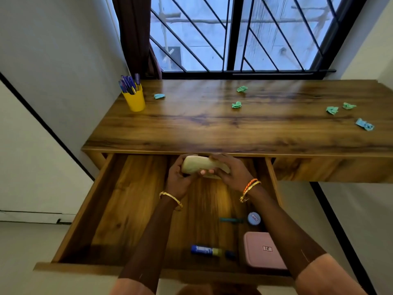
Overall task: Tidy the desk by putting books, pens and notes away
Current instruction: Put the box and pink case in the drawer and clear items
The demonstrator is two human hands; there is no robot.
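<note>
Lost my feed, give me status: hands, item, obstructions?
Left hand and right hand both grip pale cream blurred object over open wooden drawer. Crumpled green notes remain on desk. Nothing obstructing.

- Both hands, the left hand [179, 174] and the right hand [230, 171], gripped a pale, blurred object [201, 166] (what it was could not be told) over the open drawer [127, 199].
- A pink box [263, 251], a round tin [254, 218] and a blue tube [205, 250] lay in the drawer.
- Crumpled green notes [236, 104] were scattered on the desk [212, 124], well apart from a yellow cup [135, 101] of pens [128, 84].
</note>
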